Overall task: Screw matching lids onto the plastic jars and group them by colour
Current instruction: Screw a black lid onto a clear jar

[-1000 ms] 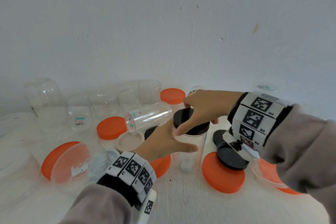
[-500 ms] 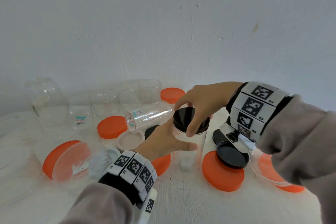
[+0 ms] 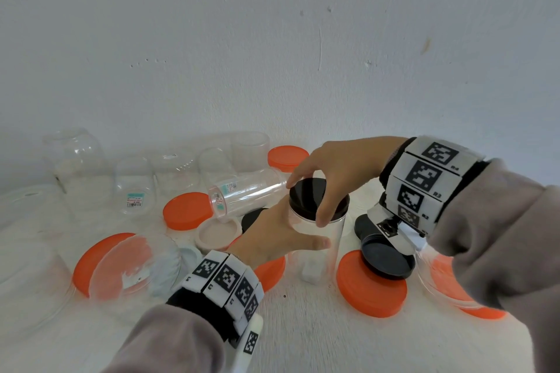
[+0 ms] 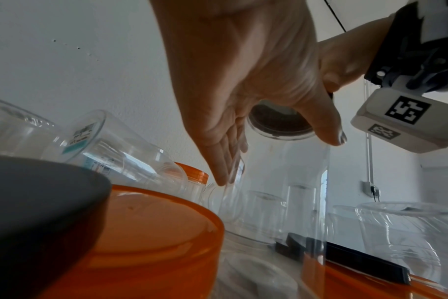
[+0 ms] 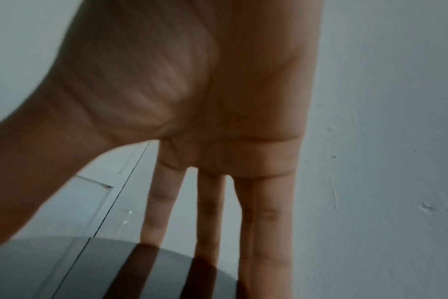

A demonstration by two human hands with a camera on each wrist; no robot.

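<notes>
Head view: high, looking forward and down over the desk (image 3: 303, 327) toward the wall. Left wrist view: low, just above the desk, looking up along the palm at the tall jar (image 4: 276, 182). Right wrist view: close under the palm, facing the wall. All three share the black lid (image 3: 315, 198).
</notes>
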